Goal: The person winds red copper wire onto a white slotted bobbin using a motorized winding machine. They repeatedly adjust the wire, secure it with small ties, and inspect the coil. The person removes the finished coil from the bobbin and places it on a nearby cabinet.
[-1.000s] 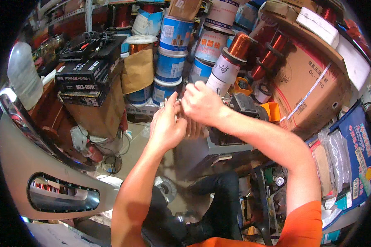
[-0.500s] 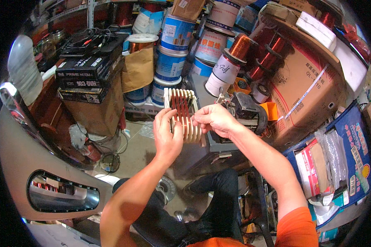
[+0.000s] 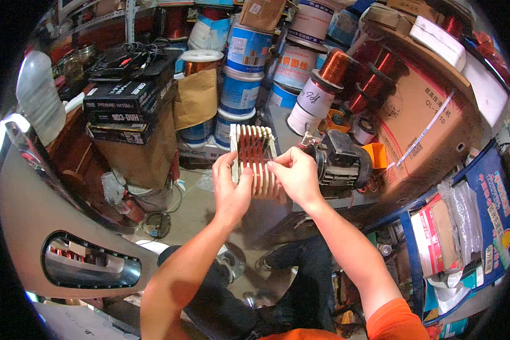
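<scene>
Between the two hands, near the left end of a grey surface (image 3: 281, 128), sits one block-shaped winding former (image 3: 253, 148) with parallel cream ribs, glossy red-brown wire strands lying across its middle. The left hand (image 3: 231, 191) curves against its left side, thumb on the near ribs; whether it grips cannot be told. The right hand (image 3: 300, 177) has thumb and forefinger pressed together at the former's right edge; anything between them is too small to tell. Right of it stand one black, boxy motor (image 3: 344, 160) and two orange plastic bins (image 3: 375, 156); behind, three smooth blue-and-white cylindrical tubs (image 3: 239, 90) are stacked.
</scene>
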Demonstrator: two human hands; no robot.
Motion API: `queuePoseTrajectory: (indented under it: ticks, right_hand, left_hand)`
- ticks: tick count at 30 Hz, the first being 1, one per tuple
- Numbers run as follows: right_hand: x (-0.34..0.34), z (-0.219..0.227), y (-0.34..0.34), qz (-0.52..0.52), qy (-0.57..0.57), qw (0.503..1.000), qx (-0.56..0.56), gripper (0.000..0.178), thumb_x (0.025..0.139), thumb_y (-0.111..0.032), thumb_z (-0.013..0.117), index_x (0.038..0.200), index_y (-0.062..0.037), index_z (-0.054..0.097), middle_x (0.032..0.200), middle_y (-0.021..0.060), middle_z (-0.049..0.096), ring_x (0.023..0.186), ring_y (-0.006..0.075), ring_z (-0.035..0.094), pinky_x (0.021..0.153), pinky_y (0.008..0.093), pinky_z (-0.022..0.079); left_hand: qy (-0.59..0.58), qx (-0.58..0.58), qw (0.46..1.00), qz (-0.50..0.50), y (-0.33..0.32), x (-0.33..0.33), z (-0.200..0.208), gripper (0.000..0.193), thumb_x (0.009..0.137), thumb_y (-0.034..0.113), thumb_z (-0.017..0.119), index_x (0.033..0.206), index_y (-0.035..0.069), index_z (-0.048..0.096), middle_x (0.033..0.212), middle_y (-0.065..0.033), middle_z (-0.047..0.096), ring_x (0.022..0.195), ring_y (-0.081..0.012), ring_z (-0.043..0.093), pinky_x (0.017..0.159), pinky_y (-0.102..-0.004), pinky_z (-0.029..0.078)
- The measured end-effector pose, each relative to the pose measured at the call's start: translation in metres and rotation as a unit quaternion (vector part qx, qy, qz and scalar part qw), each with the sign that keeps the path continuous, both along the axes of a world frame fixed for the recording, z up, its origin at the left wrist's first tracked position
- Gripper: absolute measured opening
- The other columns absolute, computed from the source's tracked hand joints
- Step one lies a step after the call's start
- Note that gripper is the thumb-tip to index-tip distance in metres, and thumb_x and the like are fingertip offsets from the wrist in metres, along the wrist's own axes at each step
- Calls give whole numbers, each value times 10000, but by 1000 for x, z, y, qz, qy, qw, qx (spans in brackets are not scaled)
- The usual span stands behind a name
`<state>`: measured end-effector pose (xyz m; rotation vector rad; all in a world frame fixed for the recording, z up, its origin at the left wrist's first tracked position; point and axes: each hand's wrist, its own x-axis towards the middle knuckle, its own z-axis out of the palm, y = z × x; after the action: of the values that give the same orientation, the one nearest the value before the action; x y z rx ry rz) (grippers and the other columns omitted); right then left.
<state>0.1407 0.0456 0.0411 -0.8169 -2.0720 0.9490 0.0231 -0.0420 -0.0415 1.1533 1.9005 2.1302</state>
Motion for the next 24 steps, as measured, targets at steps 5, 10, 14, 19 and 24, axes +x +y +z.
queuePoseTrajectory:
  ticks: [5, 10, 14, 19, 24]
  right_hand:
    - [11, -4, -19, 9, -17, 928, 373, 116, 830, -37, 701, 931, 11, 671, 910, 185, 706, 742, 225, 717, 635, 310, 550]
    - [19, 22, -31, 23, 28, 955, 294, 101, 839, -42, 700, 925, 9, 687, 865, 123, 714, 641, 127, 675, 557, 279, 523]
    - [18, 34, 3, -34, -1, 971, 236, 298, 845, -104, 714, 1100, 32, 642, 863, 121, 680, 567, 78, 572, 539, 238, 451]
    - [6, 19, 34, -14, -12, 991, 131, 627, 867, -270, 698, 1388, -14, 460, 1228, 182, 598, 639, 138, 570, 639, 285, 497]
    - [6, 8, 23, 20, 27, 997, 67, 594, 866, -189, 693, 1386, -13, 465, 1278, 190, 595, 662, 100, 578, 649, 255, 500]
  left_hand:
    - [-64, -56, 996, -32, -4, -7, 1, 634, 824, 204, 678, 1346, -41, 416, 1357, -216, 407, 1282, -332, 404, 1100, -406, 314]
    - [-178, -163, 962, -125, -10, -29, 8, 848, 786, 199, 751, 1472, -6, 296, 1467, -228, 354, 1326, -294, 406, 1064, -376, 371]
    - [-66, -278, 940, -187, -16, -52, 14, 966, 724, 191, 816, 1488, -13, 262, 1453, -236, 392, 1312, -311, 436, 1069, -407, 373]
    - [-275, -71, 939, -195, -9, -74, 25, 398, 980, 251, 570, 1291, 6, 533, 1189, -98, 627, 1001, -150, 601, 846, -281, 478]
    - [-332, -51, 917, -213, -6, -82, 37, 318, 984, 301, 579, 1148, 30, 612, 1051, -52, 659, 802, -106, 605, 711, -239, 499]
